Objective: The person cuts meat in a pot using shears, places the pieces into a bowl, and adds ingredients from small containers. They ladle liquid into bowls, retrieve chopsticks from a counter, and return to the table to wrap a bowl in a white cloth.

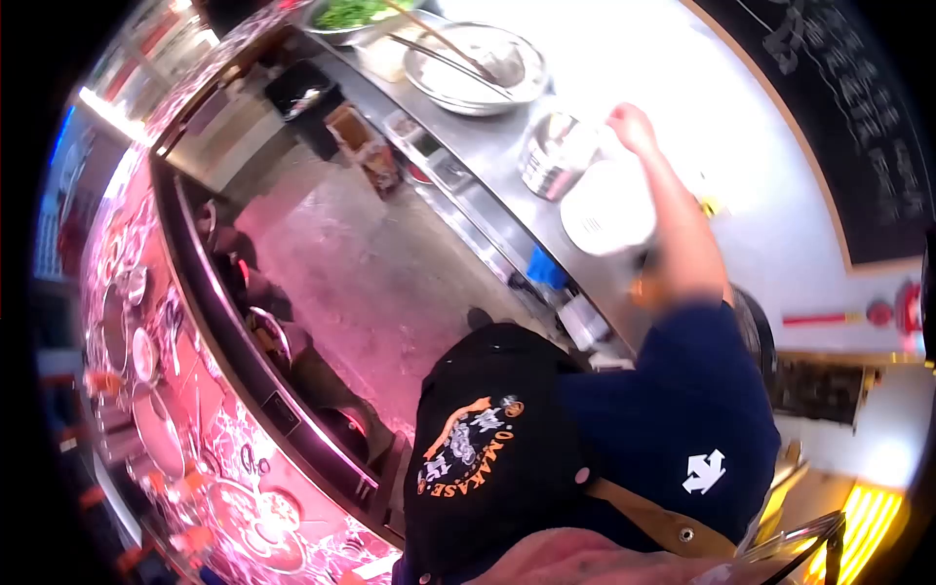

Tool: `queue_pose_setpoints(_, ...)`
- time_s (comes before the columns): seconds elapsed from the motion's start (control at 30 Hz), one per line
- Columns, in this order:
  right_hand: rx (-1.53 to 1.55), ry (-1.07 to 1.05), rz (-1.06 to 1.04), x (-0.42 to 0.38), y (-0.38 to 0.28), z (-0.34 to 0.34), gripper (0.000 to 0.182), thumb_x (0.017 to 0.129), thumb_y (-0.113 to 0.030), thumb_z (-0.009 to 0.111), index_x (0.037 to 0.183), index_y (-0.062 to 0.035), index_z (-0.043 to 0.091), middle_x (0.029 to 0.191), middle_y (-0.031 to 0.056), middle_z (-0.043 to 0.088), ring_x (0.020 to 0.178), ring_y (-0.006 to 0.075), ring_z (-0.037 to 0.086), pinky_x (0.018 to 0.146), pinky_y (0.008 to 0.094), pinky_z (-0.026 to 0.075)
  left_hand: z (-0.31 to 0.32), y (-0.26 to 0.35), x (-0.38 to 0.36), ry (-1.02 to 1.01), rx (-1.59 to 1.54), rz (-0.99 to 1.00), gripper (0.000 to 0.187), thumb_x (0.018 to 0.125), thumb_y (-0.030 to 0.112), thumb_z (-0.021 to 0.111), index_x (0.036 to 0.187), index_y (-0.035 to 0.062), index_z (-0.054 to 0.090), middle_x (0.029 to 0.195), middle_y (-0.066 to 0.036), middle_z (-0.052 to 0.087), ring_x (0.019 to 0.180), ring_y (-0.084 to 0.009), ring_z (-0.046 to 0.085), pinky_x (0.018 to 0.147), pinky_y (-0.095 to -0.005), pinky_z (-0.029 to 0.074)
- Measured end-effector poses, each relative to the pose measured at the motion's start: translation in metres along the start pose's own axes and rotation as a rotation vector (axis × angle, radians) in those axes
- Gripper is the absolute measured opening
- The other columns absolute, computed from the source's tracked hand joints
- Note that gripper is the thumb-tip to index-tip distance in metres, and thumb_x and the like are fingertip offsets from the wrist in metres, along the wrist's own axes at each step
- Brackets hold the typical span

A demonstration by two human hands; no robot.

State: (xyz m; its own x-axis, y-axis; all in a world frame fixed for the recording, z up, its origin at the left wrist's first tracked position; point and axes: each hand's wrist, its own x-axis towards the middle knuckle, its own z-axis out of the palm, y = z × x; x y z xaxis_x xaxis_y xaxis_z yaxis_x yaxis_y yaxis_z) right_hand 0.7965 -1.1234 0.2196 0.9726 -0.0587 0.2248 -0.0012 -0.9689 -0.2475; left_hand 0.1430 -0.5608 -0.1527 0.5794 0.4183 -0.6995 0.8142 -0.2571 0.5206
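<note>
My right hand (634, 132) reaches over the steel counter, its fingers curled together at the far side of a round white container (609, 210). Bright glare hides what the fingers hold, if anything. Close to its left stands a shiny metal pot (554, 156). Farther up the counter, a wide metal bowl (478, 68) holds something white, with long sticks lying across it. My left hand is out of view.
Greens fill a bowl (349, 14) at the top. Small trays (444, 166) line the counter's edge (497, 195). A blue cloth (546, 268) hangs below. Across the floor, a marbled counter (210, 409) carries dishes. A blackboard (858, 127) is on the right.
</note>
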Motion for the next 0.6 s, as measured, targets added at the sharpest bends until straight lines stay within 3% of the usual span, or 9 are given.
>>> queue_pose_setpoints(0.07,-0.370,-0.226,-0.004,0.063,0.114,0.045,0.032,0.085,-0.028,0.058,0.098,-0.0008,0.067,0.104,0.0220,0.065,0.100,0.0379,0.061,0.088,0.0468,0.048,0.026,0.019,-0.003,-0.062,0.146,0.059,0.041,0.094,0.033,0.055,0.117,-0.0008,0.058,0.101,-0.019,0.066,0.092,-0.0255,0.064,0.081,-0.0381,0.049)
queue_pose_setpoints(0.1,-0.269,-0.346,0.002,0.045,0.067,0.010,0.045,0.085,-0.032,0.059,0.118,-0.0012,0.061,0.121,0.0215,0.060,0.115,0.0353,0.056,0.097,0.0423,0.045,0.039,0.026,-0.003,-0.060,0.220,0.132,0.043,0.095,0.034,0.054,0.118,-0.0014,0.058,0.102,-0.020,0.066,0.092,-0.0262,0.065,0.082,-0.0383,0.050)
queue_pose_setpoints(0.13,0.129,-0.096,-0.119,-0.004,0.006,-0.023,0.026,0.077,-0.021,0.071,0.094,-0.0012,0.067,0.085,0.0170,0.066,0.080,0.0274,0.063,0.071,0.0428,0.050,0.053,0.031,0.001,-0.030,0.290,0.193,0.045,0.095,0.035,0.053,0.119,-0.0021,0.059,0.104,-0.021,0.066,0.093,-0.0269,0.065,0.082,-0.0385,0.050)
queue_pose_setpoints(0.17,0.245,-0.260,-0.182,-0.028,-0.005,-0.023,0.037,0.071,-0.023,0.080,0.098,-0.0008,0.067,0.084,0.0123,0.065,0.079,0.0198,0.060,0.066,0.0376,0.049,0.063,0.034,0.002,0.044,0.379,0.304,0.047,0.096,0.036,0.052,0.120,-0.0027,0.059,0.105,-0.021,0.066,0.094,-0.0276,0.066,0.082,-0.0387,0.050)
queue_pose_setpoints(0.2,0.255,-0.342,-0.241,-0.025,0.014,-0.004,0.037,0.071,-0.022,0.080,0.098,-0.0007,0.067,0.084,0.0120,0.064,0.079,0.0197,0.059,0.067,0.0374,0.049,0.031,0.115,-0.035,0.131,-0.171,-0.182,0.049,0.094,0.042,0.053,0.114,-0.0010,0.063,0.098,-0.020,0.068,0.086,-0.0271,0.067,0.078,-0.0385,0.051)
queue_pose_setpoints(0.3,0.032,-0.352,-0.233,0.018,0.027,0.068,0.034,0.073,-0.021,0.079,0.096,-0.0006,0.066,0.083,0.0113,0.064,0.078,0.0193,0.059,0.067,0.0368,0.049,0.014,0.165,-0.055,0.341,-0.558,-0.378,0.038,0.089,0.037,0.062,0.100,0.0008,0.069,0.083,-0.015,0.070,0.077,-0.0240,0.066,0.074,-0.0369,0.052)
queue_pose_setpoints(0.5,-0.190,-0.314,-0.206,0.098,-0.018,0.097,0.029,0.075,-0.019,0.077,0.094,-0.0004,0.065,0.083,0.0098,0.062,0.077,0.0186,0.057,0.067,0.0355,0.048,0.092,0.104,-0.026,0.526,-0.898,-0.443,0.028,0.087,0.027,0.063,0.095,0.0011,0.070,0.082,-0.014,0.069,0.078,-0.0234,0.066,0.072,-0.0371,0.052)
queue_pose_setpoints(0.57,-0.236,-0.289,-0.199,0.112,-0.032,0.087,0.027,0.076,-0.019,0.076,0.093,-0.0003,0.065,0.082,0.0093,0.062,0.077,0.0184,0.056,0.067,0.0351,0.048,0.093,0.102,-0.047,0.470,-0.621,-0.412,0.025,0.088,0.023,0.061,0.084,-0.0003,0.070,0.077,-0.014,0.068,0.072,-0.0264,0.065,0.068,-0.0375,0.051)
queue_pose_setpoints(0.6,-0.251,-0.273,-0.193,0.119,-0.034,0.080,0.026,0.077,-0.018,0.076,0.092,-0.0002,0.065,0.082,0.0091,0.061,0.077,0.0182,0.056,0.067,0.0348,0.047,0.091,0.110,-0.075,0.648,-0.333,-0.140,0.030,0.088,0.027,0.057,0.082,-0.0005,0.070,0.074,-0.015,0.066,0.068,-0.0262,0.063,0.064,-0.0372,0.050)
